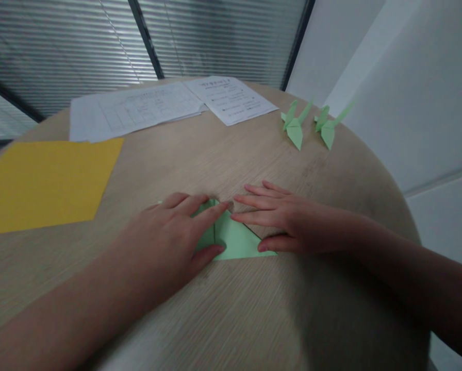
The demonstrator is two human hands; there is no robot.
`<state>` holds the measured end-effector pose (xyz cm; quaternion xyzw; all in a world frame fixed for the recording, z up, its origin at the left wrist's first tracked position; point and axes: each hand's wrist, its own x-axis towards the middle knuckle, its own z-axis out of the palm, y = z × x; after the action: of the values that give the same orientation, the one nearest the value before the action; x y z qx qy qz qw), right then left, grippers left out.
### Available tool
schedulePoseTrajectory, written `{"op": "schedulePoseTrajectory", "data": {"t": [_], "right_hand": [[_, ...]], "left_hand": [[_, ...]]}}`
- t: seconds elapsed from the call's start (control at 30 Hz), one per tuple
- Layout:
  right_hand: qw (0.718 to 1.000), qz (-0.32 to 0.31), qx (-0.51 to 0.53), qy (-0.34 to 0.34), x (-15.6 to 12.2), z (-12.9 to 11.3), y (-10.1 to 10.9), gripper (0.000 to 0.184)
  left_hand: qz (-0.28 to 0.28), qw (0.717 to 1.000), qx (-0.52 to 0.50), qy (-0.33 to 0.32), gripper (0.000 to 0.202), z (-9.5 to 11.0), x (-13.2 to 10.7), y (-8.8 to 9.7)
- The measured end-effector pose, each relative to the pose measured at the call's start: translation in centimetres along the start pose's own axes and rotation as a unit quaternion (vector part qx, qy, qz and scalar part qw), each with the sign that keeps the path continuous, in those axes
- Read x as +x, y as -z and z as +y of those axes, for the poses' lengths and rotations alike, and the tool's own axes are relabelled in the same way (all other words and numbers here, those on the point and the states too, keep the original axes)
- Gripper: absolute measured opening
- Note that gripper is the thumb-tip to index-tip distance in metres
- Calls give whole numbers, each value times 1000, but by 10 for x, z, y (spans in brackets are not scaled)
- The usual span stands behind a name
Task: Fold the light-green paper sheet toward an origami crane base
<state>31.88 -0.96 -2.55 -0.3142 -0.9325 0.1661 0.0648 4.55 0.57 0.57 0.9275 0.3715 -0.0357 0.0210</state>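
Note:
A folded sheet of light green paper [236, 239] lies flat on the table, its visible part shaped like a triangle with a crease running up near its middle. My left hand [180, 226] rests over the paper's left part with fingers stretched out, index fingertip near the top corner and thumb on the lower part. That hand hides the paper's left end. My right hand [281, 214] lies along the sloping right edge, fingers spread, with the thumb touching the right corner.
Two green origami cranes [294, 128] stand at the back right of the round wooden table [169, 165]. Printed white sheets [138, 111] lie along the far edge. A yellow sheet [49, 183] is at the left. Window blinds [223, 41] and a white wall [420, 93] rise beyond.

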Motion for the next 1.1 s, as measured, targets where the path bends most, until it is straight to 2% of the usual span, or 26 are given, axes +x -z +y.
{"op": "schedulePoseTrajectory", "data": {"t": [0.1,0.23,0.43,0.63,0.9,1.1], "right_hand": [[1000,-1,-2,2,-1,2,-2,64],[1000,-2,-5,-2,-1,2,-2,58],[1000,-8,-20,3,0,4,-2,58],[1000,-14,-24,6,1,5,-1,57],[999,-12,-42,-27,-1,-14,2,56],[999,-24,-32,-26,-2,-13,3,57]], "left_hand": [[5,1000,-11,-1,59,1,1,2],[3,1000,-20,2,47,3,0,3],[12,995,-54,-82,39,2,4,0],[-1,994,-33,-103,40,0,6,1],[11,997,-38,-70,53,3,4,-1],[14,998,-20,-57,50,2,2,-4]]}}
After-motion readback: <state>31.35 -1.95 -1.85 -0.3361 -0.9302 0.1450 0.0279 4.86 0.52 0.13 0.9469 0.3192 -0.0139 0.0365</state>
